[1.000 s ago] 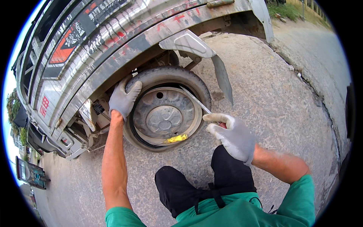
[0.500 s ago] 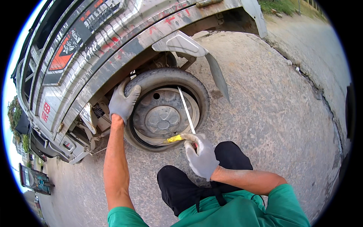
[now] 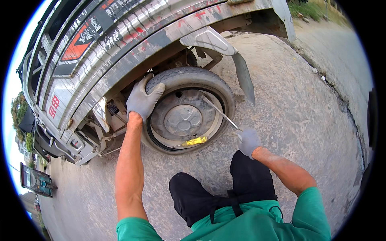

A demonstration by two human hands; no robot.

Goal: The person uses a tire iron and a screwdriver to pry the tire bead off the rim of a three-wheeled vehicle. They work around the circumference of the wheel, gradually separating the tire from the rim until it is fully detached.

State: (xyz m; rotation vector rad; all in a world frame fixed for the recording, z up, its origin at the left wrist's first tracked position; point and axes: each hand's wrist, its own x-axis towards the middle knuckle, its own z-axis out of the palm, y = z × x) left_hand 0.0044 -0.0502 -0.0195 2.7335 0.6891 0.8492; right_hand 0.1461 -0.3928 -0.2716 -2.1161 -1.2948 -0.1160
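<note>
**Roadside wheel job, seen from the head cam**

Rough concrete ground [image 3: 289,120] all around, cracked edge off to the right, grass strip at the top corner. Grey truck body [image 3: 120,44] with red markings filling the upper left, mud flap [image 3: 244,78] hanging just right of the wheel.

Head view: crouched in front of the truck tyre [image 3: 189,82], black trousers and green shirt at the bottom. Left hand [image 3: 141,100] in a grey glove, fingers spread and pressed flat over the top-left of the tread, gripping nothing. Right hand [image 3: 248,141] also gloved, clenched around the lower end of a long metal bar [image 3: 220,113], just off the tyre's lower right. Bar running up and left, tip sitting at the rim edge [image 3: 207,128] between tyre and steel wheel [image 3: 183,120]. Yellow-handled screwdriver [image 3: 194,141] stuck in at the bottom of the rim, nobody holding it.
</note>
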